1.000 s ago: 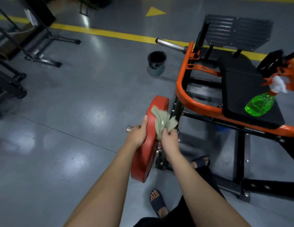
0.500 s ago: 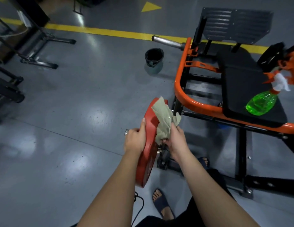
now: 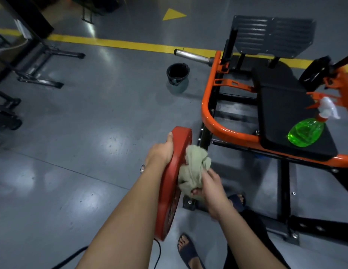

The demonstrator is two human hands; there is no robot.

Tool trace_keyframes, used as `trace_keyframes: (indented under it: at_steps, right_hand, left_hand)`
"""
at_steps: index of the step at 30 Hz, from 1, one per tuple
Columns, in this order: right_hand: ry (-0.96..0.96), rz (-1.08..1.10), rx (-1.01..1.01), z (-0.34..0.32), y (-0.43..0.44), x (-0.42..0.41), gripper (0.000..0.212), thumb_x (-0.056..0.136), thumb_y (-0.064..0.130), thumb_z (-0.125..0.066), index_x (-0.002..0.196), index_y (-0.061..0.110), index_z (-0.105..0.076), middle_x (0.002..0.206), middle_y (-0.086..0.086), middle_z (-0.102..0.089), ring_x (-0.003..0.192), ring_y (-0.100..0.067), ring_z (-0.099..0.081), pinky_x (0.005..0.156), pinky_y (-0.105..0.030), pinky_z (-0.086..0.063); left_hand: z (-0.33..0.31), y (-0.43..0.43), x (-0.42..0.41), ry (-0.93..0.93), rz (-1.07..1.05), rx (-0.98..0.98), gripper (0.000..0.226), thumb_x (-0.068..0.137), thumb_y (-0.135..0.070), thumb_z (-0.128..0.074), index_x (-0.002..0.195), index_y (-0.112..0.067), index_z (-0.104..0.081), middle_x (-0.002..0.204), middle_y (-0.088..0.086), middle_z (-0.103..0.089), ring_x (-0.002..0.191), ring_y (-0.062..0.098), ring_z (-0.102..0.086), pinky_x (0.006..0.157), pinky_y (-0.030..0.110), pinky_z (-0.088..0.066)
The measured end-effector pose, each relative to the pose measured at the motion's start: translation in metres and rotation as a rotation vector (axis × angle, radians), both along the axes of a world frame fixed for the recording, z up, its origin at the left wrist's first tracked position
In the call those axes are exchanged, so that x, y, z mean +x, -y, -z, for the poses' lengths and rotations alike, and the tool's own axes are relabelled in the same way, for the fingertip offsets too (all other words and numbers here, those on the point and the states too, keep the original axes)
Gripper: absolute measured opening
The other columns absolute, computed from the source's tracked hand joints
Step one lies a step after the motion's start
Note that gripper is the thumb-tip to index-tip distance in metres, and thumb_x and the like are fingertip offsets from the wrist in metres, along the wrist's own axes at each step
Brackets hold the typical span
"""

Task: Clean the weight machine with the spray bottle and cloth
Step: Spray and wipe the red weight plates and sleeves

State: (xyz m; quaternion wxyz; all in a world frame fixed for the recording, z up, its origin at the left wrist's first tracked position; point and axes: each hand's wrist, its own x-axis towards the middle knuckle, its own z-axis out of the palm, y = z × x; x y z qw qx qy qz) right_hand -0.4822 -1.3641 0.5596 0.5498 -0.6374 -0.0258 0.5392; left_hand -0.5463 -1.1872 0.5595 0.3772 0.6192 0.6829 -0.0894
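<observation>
The red plate (image 3: 170, 191) stands on edge in the lower centre of the frame, its rim running from mid-frame down toward the bottom edge. The cloth (image 3: 192, 167) lies against the plate's right face, just right of the rim. The right hand (image 3: 212, 189) sits below it, fingers (image 3: 197, 191) curled round the bunched fabric. The left hand (image 3: 159, 152) grips the rim from the opposite side, thumb along the edge, probably steadying the plate. Any further wiping would run along that right face. The spray bottle (image 3: 305, 131) lies on its side on the weight machine (image 3: 210, 121) seat at the right, well apart and nearer the right hand.
</observation>
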Motion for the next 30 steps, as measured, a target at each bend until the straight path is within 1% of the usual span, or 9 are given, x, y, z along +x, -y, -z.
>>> trace_keyframes:
  at_steps: [4, 8, 11, 13, 15, 19, 22, 24, 30]
  right_hand:
    - [-0.097, 0.158, 0.194, -0.019, -0.005, 0.020, 0.024, 0.105, 0.018, -0.049, 0.117, 0.009, -0.067, 0.093, -0.015, -0.073, 0.070, -0.022, -0.064, 0.058, -0.036, -0.052]
    - [-0.035, -0.021, -0.066, 0.012, 0.010, -0.003, 0.017, 0.105, 0.022, -0.050, 0.111, 0.013, -0.063, 0.090, -0.009, -0.074, 0.072, -0.021, -0.067, 0.067, -0.039, -0.055]
    - [0.215, -0.470, -0.233, 0.042, 0.024, -0.040, 0.013, 0.103, 0.024, -0.050, 0.105, 0.013, -0.056, 0.087, -0.010, -0.065, 0.061, -0.020, -0.058, 0.056, -0.033, -0.049]
    - [0.298, -0.613, -0.282, 0.050, 0.027, -0.057, 0.013, 0.100, 0.020, -0.050, 0.105, 0.012, -0.059, 0.088, -0.009, -0.067, 0.057, -0.018, -0.060, 0.048, -0.030, -0.049]
    - [0.288, -0.510, -0.277, 0.046, 0.023, -0.062, 0.015, 0.097, 0.018, -0.052, 0.100, 0.013, -0.066, 0.087, -0.007, -0.072, 0.060, -0.018, -0.067, 0.050, -0.033, -0.056]
    - [0.233, -0.007, -0.181, 0.015, -0.002, -0.046, 0.014, 0.098, 0.018, -0.055, 0.093, 0.014, -0.067, 0.086, -0.008, -0.073, 0.073, -0.023, -0.070, 0.065, -0.038, -0.059]
    - [0.105, 0.113, -0.054, -0.004, -0.024, -0.026, 0.016, 0.101, 0.016, -0.051, 0.105, 0.017, -0.066, 0.090, -0.007, -0.072, 0.071, -0.021, -0.066, 0.063, -0.036, -0.056]
    - [-0.021, 0.061, -0.051, -0.005, -0.027, -0.019, 0.019, 0.104, 0.019, -0.046, 0.111, 0.013, -0.063, 0.087, -0.013, -0.069, 0.059, -0.021, -0.058, 0.053, -0.029, -0.053]
    - [-0.017, -0.342, -0.292, 0.020, 0.010, -0.051, 0.019, 0.104, 0.021, -0.045, 0.097, 0.014, -0.061, 0.071, -0.005, -0.068, 0.054, -0.020, -0.060, 0.054, -0.032, -0.051]
  left_hand:
    - [-0.014, -0.015, 0.023, 0.093, 0.033, -0.008, 0.115, 0.081, -0.093, -0.005, 0.156, -0.010, -0.036, 0.157, 0.015, -0.042, 0.144, 0.035, -0.041, 0.117, 0.049, -0.030]
    - [-0.010, -0.005, 0.002, 0.264, 0.060, 0.010, 0.100, 0.088, -0.087, -0.019, 0.162, -0.020, -0.015, 0.162, 0.012, -0.036, 0.147, 0.034, -0.036, 0.120, 0.047, -0.025]
    - [0.003, 0.024, -0.039, 0.292, -0.010, 0.068, 0.092, 0.090, -0.085, -0.022, 0.159, -0.024, -0.020, 0.154, 0.015, -0.046, 0.142, 0.034, -0.044, 0.117, 0.048, -0.032]
    - [0.010, 0.045, -0.060, 0.277, -0.063, 0.048, 0.099, 0.084, -0.091, -0.024, 0.156, -0.024, -0.030, 0.150, 0.015, -0.051, 0.139, 0.034, -0.046, 0.116, 0.049, -0.034]
    - [0.012, 0.059, -0.068, 0.308, -0.153, -0.005, 0.101, 0.083, -0.092, -0.026, 0.149, -0.017, -0.043, 0.148, 0.012, -0.053, 0.138, 0.032, -0.048, 0.115, 0.047, -0.035]
    - [0.005, 0.063, -0.070, 0.356, -0.188, -0.066, 0.105, 0.077, -0.096, -0.022, 0.131, -0.017, -0.064, 0.139, 0.011, -0.060, 0.128, 0.030, -0.056, 0.110, 0.044, -0.040]
    - [0.000, 0.066, -0.070, 0.296, -0.156, 0.006, 0.087, 0.087, -0.087, -0.022, 0.101, -0.014, -0.068, 0.126, 0.016, -0.064, 0.119, 0.033, -0.060, 0.105, 0.044, -0.044]
    - [0.000, 0.067, -0.070, 0.263, -0.144, 0.050, 0.082, 0.087, -0.086, -0.021, 0.087, -0.017, -0.065, 0.116, 0.014, -0.068, 0.111, 0.034, -0.062, 0.101, 0.045, -0.046]
    - [0.002, 0.046, -0.057, 0.204, -0.141, 0.015, 0.102, 0.073, -0.094, -0.016, 0.096, -0.014, -0.074, 0.112, 0.015, -0.070, 0.116, 0.035, -0.060, 0.105, 0.050, -0.045]
